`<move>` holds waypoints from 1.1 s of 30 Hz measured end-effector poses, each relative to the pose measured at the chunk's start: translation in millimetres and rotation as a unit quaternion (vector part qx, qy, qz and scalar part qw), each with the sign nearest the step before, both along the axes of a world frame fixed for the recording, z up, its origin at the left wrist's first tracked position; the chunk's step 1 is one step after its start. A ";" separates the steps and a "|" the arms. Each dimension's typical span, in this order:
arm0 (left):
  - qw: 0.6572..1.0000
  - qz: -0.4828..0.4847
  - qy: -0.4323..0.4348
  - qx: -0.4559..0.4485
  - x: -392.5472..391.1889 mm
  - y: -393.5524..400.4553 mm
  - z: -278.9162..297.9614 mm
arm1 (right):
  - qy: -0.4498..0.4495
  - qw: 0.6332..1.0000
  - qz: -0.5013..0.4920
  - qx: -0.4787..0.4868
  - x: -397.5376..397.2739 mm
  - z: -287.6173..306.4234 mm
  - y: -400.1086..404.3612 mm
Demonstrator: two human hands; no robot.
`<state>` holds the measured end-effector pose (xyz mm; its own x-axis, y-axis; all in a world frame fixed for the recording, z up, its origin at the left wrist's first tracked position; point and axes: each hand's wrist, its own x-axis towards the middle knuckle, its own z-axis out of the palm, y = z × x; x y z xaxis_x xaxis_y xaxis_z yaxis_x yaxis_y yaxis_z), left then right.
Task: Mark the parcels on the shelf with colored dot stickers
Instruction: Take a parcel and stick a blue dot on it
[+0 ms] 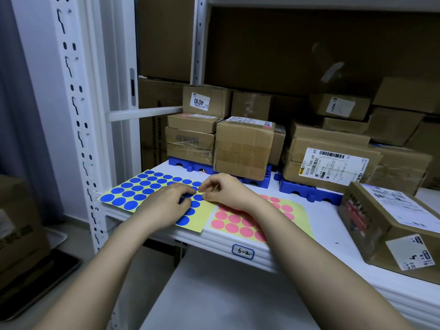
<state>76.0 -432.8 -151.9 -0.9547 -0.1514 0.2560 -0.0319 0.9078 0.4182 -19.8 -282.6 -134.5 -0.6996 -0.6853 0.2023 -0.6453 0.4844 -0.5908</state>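
1. Blue dot sheet point(140, 190) flat on shelf point(333, 232), beside pink dot sheet point(240, 223) (parcels point(242, 148) behind).
2. Left hand point(166, 198) pressing blue sheet, fingers flat.
3. Right hand point(223, 189) pinching at sheet's edge.

Two sticker sheets lie side by side at the near edge of the shelf point(333, 225): the left sheet point(133, 191) and the right sheet point(238, 222), edges close together. Both hands rest over them, the left hand point(166, 201) on the left sheet, the right hand point(226, 189) where the sheets meet. Behind stand stacked parcels point(242, 148) on low risers point(307, 191) (several rows deep). One parcel point(392, 225) lies near right.
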 end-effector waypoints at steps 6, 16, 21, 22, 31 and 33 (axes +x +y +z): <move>1.000 -0.019 0.008 -0.014 14.9 -2.9 -1.6 | 0.003 0.999 0.030 0.017 8.7 6.7 6.6; 0.998 -0.020 0.056 0.000 28.4 -0.2 -4.6 | 0.005 0.999 0.018 0.035 9.9 9.9 4.0; 0.998 -0.010 0.008 -0.056 19.8 1.5 2.4 | -0.016 0.975 -0.110 0.190 1.1 23.9 -2.6; 0.997 -0.008 -0.002 -0.070 18.6 1.4 2.5 | -0.030 0.965 -0.114 0.235 1.1 30.6 -4.2; 0.997 -0.005 0.000 -0.083 18.8 2.7 2.1 | -0.068 0.944 -0.084 0.313 5.8 54.3 -9.0; 0.997 -0.005 0.007 -0.073 18.0 2.1 3.6 | -0.108 0.968 -0.065 0.216 7.2 52.0 -3.7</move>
<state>94.0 -430.7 -148.3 -0.9525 -0.1015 0.2873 -0.0172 0.9593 0.2819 -12.6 -286.3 -82.5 -0.7798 -0.5762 -0.2446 -0.4458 0.7855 -0.4292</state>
